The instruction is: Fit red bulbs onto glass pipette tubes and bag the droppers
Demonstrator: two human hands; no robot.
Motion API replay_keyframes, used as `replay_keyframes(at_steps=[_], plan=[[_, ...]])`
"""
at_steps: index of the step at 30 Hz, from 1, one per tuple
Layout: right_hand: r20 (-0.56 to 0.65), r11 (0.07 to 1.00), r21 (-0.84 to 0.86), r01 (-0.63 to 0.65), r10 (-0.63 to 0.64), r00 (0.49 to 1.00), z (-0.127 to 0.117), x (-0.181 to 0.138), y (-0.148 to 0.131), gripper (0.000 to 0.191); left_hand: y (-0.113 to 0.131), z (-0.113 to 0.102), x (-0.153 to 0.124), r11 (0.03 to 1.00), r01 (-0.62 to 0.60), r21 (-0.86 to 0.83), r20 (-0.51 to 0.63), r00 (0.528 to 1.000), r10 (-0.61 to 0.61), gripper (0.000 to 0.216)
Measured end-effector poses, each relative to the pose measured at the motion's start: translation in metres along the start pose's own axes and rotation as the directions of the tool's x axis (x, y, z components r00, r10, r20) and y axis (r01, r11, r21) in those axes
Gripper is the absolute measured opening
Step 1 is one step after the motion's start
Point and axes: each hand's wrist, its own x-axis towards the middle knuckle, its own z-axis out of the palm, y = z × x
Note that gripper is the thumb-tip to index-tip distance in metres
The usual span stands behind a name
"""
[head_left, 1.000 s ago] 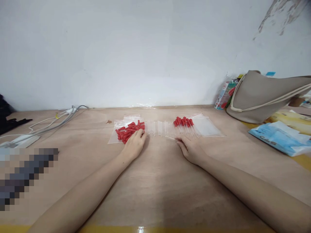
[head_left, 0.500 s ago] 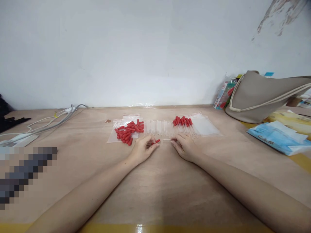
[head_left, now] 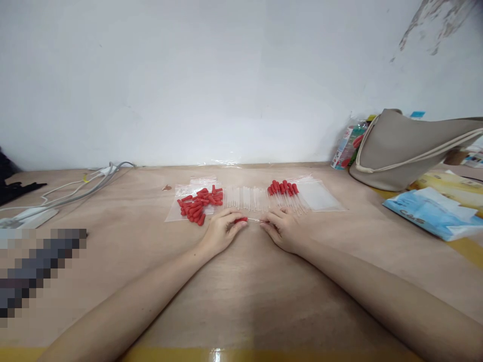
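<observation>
My left hand [head_left: 224, 229] pinches a red rubber dropper bulb [head_left: 241, 219], its mouth facing right. Opposite it, my right hand [head_left: 281, 229] grips a thin glass dropper tube [head_left: 255, 219] between thumb and fingers. The tube's left end meets the bulb's mouth; whether it is inside I cannot tell. Left of my left hand lies a pile of red bulbs [head_left: 196, 208] on a clear plastic bag [head_left: 172, 213]. Behind my hands, bare glass tubes [head_left: 245, 197] lie in a row. Droppers with red bulbs fitted [head_left: 283, 189] lie just beyond my right hand.
A flat clear bag [head_left: 324, 196] lies right of the fitted droppers. Farther right are a blue tissue pack [head_left: 426, 213], a grey bag [head_left: 400, 151] and a plastic bottle [head_left: 345, 148]. Cables and a white power strip [head_left: 33, 217] lie at the left. A wall stands behind.
The gap between the bulb and the glass tube has closed. My right hand has moved slightly left with the tube; my left hand stays nearly in place and the bulb lies more level.
</observation>
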Motion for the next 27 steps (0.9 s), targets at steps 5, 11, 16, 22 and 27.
replay_keyframes(at_steps=[5,11,16,22,27], plan=[[0.001,0.998,0.054,0.041,-0.041,0.999,0.0023,-0.0008,0.0044,0.015,-0.0019,-0.0005,-0.0003,0.999,-0.037,0.012,0.050,0.998,0.037,0.016],[0.034,0.994,0.097,0.057,-0.061,0.998,0.0028,-0.0011,0.0090,0.019,0.0017,-0.0021,-0.0016,0.997,-0.070,0.021,0.115,0.991,0.067,0.016],[0.048,0.994,-0.020,0.109,-0.108,0.993,0.0000,-0.0038,0.0061,0.019,0.0027,-0.0021,-0.0037,0.997,-0.080,0.023,0.174,0.982,0.074,0.018],[0.026,0.971,-0.128,0.203,-0.202,0.979,-0.0047,-0.0019,0.0027,0.019,0.0019,0.0004,-0.0061,0.994,-0.088,0.069,0.207,0.976,0.072,0.021],[0.019,0.947,-0.113,0.300,-0.300,0.954,-0.0035,0.0000,0.0061,0.020,0.0043,0.0012,-0.0069,0.981,-0.149,0.124,0.215,0.969,0.120,0.019]])
